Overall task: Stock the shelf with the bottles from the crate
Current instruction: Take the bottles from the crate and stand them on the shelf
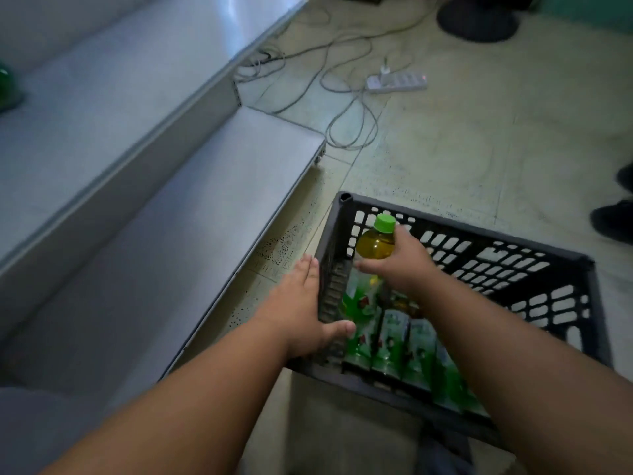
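A black plastic crate [479, 265] stands on the floor at lower right. Several green-labelled bottles [394, 341] lie in its near left part. My right hand [400, 262] grips a bottle [375, 245] with a green cap and amber drink, holding it upright above the crate's left side. My left hand [301, 310] rests on the crate's left wall, fingers straight outside it and thumb over the rim. Grey metal shelves [164, 214] run along the left, one step above another. A green object [5, 87], blurred, sits on the upper shelf at the far left edge.
A white power strip [397, 82] and loose cables [349, 125] lie on the tiled floor beyond the shelves. A dark round base [479, 22] stands at the top right. Dark shoes [613, 221] show at the right edge.
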A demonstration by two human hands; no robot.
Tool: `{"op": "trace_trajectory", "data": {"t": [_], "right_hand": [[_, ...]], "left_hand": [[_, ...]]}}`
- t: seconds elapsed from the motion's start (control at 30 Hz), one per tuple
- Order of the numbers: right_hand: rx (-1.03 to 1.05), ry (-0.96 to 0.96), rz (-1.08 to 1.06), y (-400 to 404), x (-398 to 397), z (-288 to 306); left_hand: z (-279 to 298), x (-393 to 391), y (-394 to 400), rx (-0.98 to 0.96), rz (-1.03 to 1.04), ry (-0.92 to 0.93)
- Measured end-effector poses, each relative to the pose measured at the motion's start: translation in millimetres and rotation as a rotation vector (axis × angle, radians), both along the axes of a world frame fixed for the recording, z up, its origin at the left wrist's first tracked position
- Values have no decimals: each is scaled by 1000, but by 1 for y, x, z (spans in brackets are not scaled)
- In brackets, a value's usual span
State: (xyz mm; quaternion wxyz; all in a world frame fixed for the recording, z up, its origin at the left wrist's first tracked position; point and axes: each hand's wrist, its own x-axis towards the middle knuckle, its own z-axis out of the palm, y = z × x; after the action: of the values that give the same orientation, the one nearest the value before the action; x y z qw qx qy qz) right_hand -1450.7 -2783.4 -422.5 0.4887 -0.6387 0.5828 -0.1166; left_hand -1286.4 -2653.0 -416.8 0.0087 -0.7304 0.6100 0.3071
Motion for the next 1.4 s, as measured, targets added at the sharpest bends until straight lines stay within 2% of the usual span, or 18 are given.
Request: {"op": "trace_trajectory", "data": {"t": [0.1, 0.2, 0.37, 0.43, 0.57, 0.77, 0.97, 1.1, 1.23, 1.4], "right_hand": [[-195, -44, 81, 16, 13, 83], [-332, -125, 221, 54, 42, 153], [-479, -221, 451, 131, 121, 238], [-525, -272, 517, 161, 158, 262], [-572, -355, 683, 211, 216, 290], [-497, -440, 881, 244, 294, 294], [-527, -442, 1024, 237, 395, 267], [-554, -438, 1063, 238, 447, 250], [-463, -485, 1010, 241, 475, 221], [-576, -249, 1022, 240, 484, 181]], "left_hand": [[45, 22, 32, -129, 180, 140], [86, 51, 75, -232, 331, 201], [160, 100, 149, -428, 526, 271], [182, 117, 179, -506, 629, 251], [203, 148, 231, -564, 755, 82], [191, 203, 277, -525, 936, -71], [156, 275, 272, -409, 1122, -200], [132, 311, 264, -277, 1159, -340], [106, 320, 264, -171, 1126, -445], [100, 321, 265, -186, 1124, -450]]}}
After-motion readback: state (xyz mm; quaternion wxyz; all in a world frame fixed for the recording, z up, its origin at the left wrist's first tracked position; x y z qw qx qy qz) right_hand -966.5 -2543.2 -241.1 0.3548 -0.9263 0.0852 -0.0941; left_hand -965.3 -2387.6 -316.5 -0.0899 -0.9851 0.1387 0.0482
